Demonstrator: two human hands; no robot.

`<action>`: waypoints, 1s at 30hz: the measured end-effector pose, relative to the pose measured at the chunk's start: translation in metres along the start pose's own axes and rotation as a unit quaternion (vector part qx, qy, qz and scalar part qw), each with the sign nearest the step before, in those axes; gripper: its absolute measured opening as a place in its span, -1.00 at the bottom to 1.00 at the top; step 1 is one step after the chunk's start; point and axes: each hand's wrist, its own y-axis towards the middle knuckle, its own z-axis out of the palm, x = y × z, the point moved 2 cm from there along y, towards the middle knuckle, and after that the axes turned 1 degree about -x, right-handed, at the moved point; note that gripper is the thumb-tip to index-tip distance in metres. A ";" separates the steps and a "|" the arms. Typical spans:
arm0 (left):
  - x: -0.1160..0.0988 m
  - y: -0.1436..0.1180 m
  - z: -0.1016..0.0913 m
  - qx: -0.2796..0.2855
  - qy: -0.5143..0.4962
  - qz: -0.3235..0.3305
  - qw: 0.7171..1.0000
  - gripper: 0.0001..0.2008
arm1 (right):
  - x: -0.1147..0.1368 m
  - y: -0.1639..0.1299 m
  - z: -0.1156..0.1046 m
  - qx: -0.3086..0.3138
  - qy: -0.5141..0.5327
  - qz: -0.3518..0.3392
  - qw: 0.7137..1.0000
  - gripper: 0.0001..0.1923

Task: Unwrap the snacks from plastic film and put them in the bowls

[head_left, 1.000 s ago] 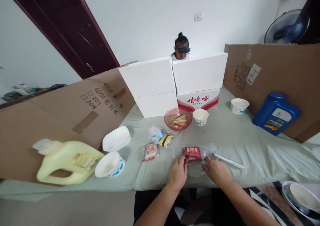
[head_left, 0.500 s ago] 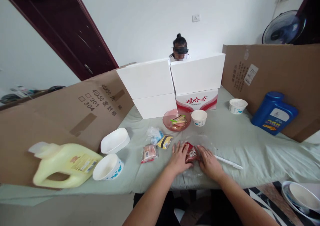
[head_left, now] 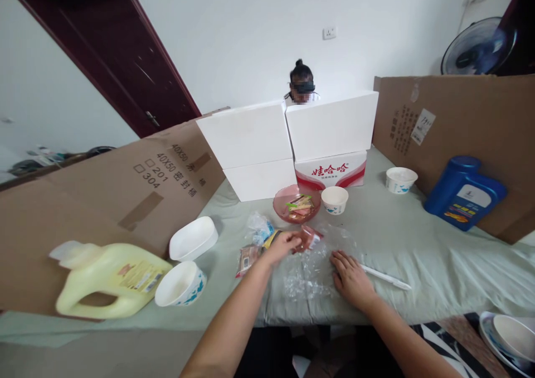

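Observation:
Pinched in my left hand (head_left: 285,245) is a red snack packet (head_left: 308,238), lifted over the left part of a crumpled clear plastic bag (head_left: 311,277). My right hand (head_left: 349,271) lies flat with fingers out on the bag's right edge. Left of my left hand are a brownish-red packet (head_left: 247,258), a blue-and-white packet (head_left: 259,227) and a yellow packet (head_left: 271,237), the last partly covered by the hand. Beyond sits a pink glass bowl (head_left: 281,213) with several packets in it. A white stick-like object (head_left: 387,277) lies right of my right hand.
Paper bowls (head_left: 334,199) (head_left: 401,182) (head_left: 180,284), a white dish (head_left: 193,238), a yellow jug (head_left: 112,277) and a blue jug (head_left: 463,194) stand around. White boxes (head_left: 251,138) and cardboard walls (head_left: 167,177) (head_left: 460,121) border the table. A person (head_left: 301,82) is behind the boxes.
My left hand has picked the red packet up off the clear bag and moved left and slightly away from me. My right hand has stayed nearly in place on the bag.

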 end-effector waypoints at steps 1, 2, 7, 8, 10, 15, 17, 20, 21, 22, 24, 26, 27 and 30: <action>-0.005 0.009 -0.008 -0.013 -0.015 -0.002 1.000 -0.51 | 0.000 0.000 0.000 0.000 -0.002 0.000 1.000 -0.62; -0.011 0.018 -0.016 -0.028 -0.023 0.000 0.999 -0.46 | 0.000 0.000 0.000 0.000 -0.004 -0.001 1.000 -0.62; -0.044 0.058 -0.041 -0.108 -0.048 0.030 0.992 -0.42 | 0.001 0.000 0.000 0.004 -0.011 -0.001 1.000 -0.64; -0.048 0.061 -0.041 -0.124 -0.042 0.041 0.991 -0.46 | 0.001 0.000 0.000 0.006 -0.012 0.001 1.000 -0.63; -0.052 0.058 -0.036 -0.166 -0.024 0.065 0.984 -0.53 | 0.001 0.000 -0.001 0.008 -0.012 0.005 1.000 -0.63; -0.039 -0.003 0.008 -0.161 0.236 0.231 0.930 -0.71 | 0.002 0.003 -0.001 0.028 -0.010 0.011 0.999 -0.63; -0.025 -0.037 0.033 0.017 0.310 0.244 0.919 -0.68 | 0.003 0.003 -0.003 0.047 -0.006 0.019 0.999 -0.63; -0.004 -0.085 0.049 0.181 0.372 0.215 0.885 -0.31 | 0.006 -0.004 -0.014 0.082 0.017 0.020 0.996 -0.65; 0.002 -0.097 0.048 0.205 0.388 0.201 0.876 -0.23 | 0.007 -0.007 -0.020 0.098 0.031 0.013 0.995 -0.65; 0.008 -0.107 0.045 0.222 0.405 0.188 0.867 -0.18 | 0.008 -0.012 -0.027 0.116 0.046 0.003 0.992 -0.63; 0.019 -0.124 0.032 0.240 0.436 0.170 0.850 -0.15 | 0.006 -0.023 -0.042 0.157 0.077 -0.023 0.984 -0.51; 0.032 -0.137 0.018 0.240 0.465 0.173 0.834 -0.15 | 0.001 -0.034 -0.056 0.196 0.100 -0.044 0.974 -0.32; 0.039 -0.143 0.011 0.232 0.477 0.182 0.828 -0.15 | -0.002 -0.040 -0.062 0.210 0.106 -0.050 0.971 -0.24; 0.058 -0.159 0.001 0.188 0.510 0.223 0.809 -0.20 | -0.014 -0.055 -0.069 0.224 0.106 -0.048 0.968 -0.20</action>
